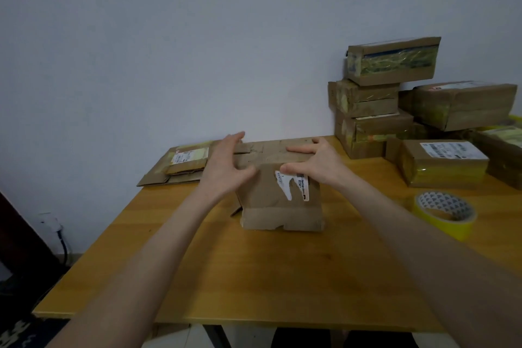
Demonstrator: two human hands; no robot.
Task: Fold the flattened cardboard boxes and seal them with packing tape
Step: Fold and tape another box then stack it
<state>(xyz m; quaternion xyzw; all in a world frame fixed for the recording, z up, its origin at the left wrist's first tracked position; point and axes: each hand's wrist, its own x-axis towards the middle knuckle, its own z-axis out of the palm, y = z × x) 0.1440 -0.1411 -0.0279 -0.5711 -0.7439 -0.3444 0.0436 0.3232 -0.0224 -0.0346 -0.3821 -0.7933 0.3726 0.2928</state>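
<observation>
Box [279,198] stands mid table [254,277]; L hand [226,167] fingers spread wide at its top-left, R hand [319,161] straight fingers press top flap, thumb on front; tape roll [445,213] lies to the R

The wooden table [254,277] bears a box [279,206], flattened cardboard [169,175], taped boxes [367,127] (stacked far right) and yellow tape [452,227].

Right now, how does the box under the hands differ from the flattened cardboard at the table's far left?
The box stands folded up; the flattened cardboard lies flat. The left hand and right hand rest on the box; no hand touches the flattened cardboard. Both are brown with white labels.
</observation>
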